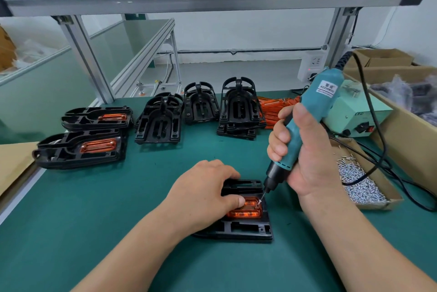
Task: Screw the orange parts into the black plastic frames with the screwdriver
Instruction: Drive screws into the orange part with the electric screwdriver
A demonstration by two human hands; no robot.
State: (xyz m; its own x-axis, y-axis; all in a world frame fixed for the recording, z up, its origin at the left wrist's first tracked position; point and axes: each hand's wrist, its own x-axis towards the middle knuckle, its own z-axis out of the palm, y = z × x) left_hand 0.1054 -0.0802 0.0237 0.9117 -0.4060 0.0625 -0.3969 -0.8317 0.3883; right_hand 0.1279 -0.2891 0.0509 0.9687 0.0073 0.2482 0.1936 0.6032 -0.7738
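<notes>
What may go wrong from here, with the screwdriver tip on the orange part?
1. The left hand, holding the black frame, has its thumb on the orange part, very near the screwdriver tip; a slip might hit it.
2. The right hand holds the screwdriver tilted, so a screw may go in crooked.
3. The cable crosses the box of screws; a pull might scatter them.

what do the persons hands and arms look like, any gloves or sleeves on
The left hand and right hand are bare: no gloves, rings or watch show. The forearms are uncovered too, with no sleeves in view.
</notes>
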